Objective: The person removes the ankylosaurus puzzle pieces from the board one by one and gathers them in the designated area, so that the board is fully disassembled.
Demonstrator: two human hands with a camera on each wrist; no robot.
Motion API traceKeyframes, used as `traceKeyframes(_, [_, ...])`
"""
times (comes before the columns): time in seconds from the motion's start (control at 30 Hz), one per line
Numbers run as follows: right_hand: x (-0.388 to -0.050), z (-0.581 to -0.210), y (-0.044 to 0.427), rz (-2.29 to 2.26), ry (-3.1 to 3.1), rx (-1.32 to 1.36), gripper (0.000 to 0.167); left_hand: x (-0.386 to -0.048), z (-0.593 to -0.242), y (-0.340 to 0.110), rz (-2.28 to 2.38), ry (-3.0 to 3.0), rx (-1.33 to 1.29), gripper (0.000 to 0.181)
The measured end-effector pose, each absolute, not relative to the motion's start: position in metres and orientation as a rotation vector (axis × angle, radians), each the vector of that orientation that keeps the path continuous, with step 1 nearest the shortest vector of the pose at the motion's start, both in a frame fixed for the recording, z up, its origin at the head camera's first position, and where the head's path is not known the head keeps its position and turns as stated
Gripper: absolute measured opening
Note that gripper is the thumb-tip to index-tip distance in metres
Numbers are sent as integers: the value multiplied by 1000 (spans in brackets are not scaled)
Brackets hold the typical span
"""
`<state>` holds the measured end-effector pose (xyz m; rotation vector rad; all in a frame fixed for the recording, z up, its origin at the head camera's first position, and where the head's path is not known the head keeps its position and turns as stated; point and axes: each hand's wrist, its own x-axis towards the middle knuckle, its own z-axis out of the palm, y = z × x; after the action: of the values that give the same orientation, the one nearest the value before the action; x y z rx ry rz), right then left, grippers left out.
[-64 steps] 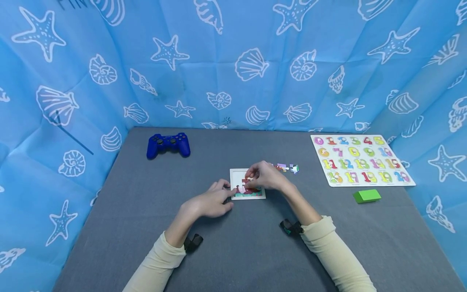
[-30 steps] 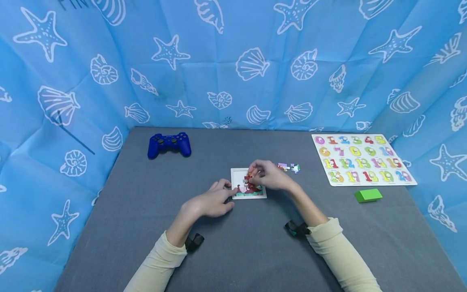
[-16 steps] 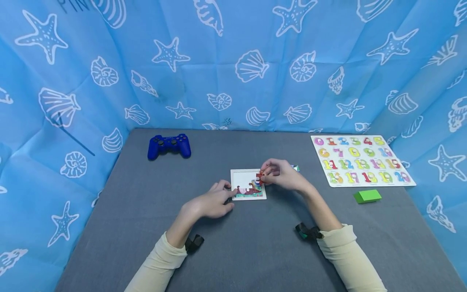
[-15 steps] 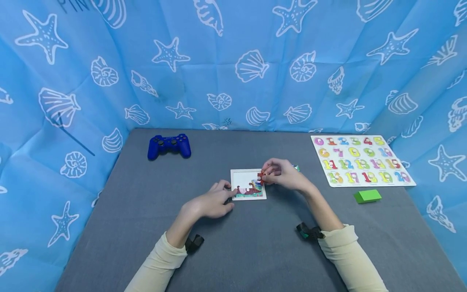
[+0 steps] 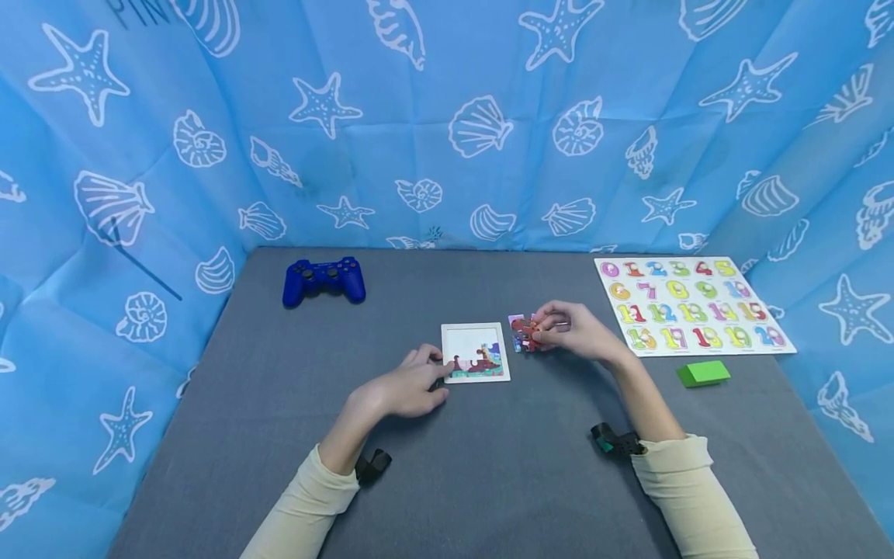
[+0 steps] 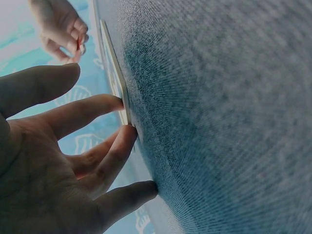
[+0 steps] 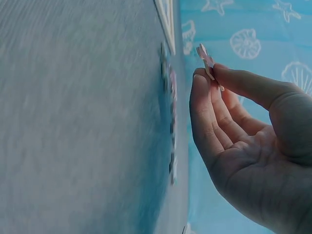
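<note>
A small white-framed jigsaw tray (image 5: 464, 340) lies mid-table, with coloured pieces along its bottom and right side and bare white at the upper left. My left hand (image 5: 401, 387) touches the tray's left edge with extended fingers; the left wrist view shows fingertips (image 6: 117, 101) against its rim. To the tray's right, my right hand (image 5: 578, 334) pinches a jigsaw piece (image 7: 206, 61) between thumb and fingers, held above the table. Below and beside that hand lie several loose jigsaw pieces (image 5: 518, 339), partly covered by it.
A blue game controller (image 5: 323, 281) sits at the back left. On the right lie a number puzzle board (image 5: 698, 307) and a green block (image 5: 703, 374). A blue shell-print curtain (image 5: 447, 155) hangs behind the grey table (image 5: 475, 466).
My right hand has moved right, off the tray to the loose pieces beside it, carrying the pinched reddish piece. My left hand has stayed at the tray's left edge.
</note>
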<state>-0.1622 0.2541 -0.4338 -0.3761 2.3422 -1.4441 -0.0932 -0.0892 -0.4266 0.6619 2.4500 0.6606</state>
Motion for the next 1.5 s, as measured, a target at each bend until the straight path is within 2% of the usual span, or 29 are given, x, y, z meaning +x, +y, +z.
traceKeyframes(0.2, [-162, -438, 267, -1460, 2324, -307, 33, -92, -427, -89, 665, 2455, 662, 56])
traceKeyframes(0.53, [-163, -443, 282, -1368, 2384, -301, 29, -92, -427, -89, 664, 2450, 660, 56])
traceKeyframes(1.5, [-160, -443, 280, -1234, 2530, -317, 27, -92, -426, -89, 655, 2449, 659, 56])
